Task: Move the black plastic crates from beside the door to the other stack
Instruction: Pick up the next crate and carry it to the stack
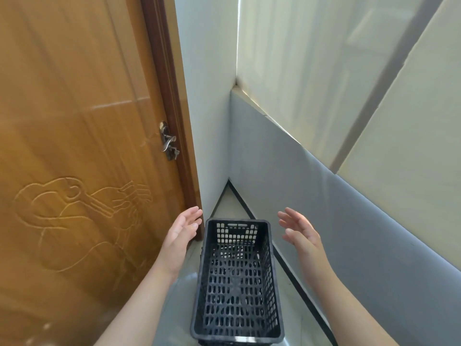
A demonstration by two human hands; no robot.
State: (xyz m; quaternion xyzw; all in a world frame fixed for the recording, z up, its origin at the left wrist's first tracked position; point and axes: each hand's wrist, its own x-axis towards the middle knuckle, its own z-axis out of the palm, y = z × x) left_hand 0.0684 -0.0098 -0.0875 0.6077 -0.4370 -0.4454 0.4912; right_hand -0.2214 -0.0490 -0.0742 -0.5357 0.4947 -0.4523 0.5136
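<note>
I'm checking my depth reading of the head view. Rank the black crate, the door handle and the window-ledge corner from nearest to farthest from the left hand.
1. The black crate: just right of the left hand, its far rim beside the fingers.
2. The door handle: well above the hand, slightly left.
3. The window-ledge corner: higher again, in the far corner.

I see a pale grey tiled floor (pixel 289 295). On it stands a black slotted plastic crate (pixel 237 283) — upright, open-topped.

One crate (pixel 236 290), one door (pixel 74 108), two hands (pixel 182 233) (pixel 301 233)
</note>
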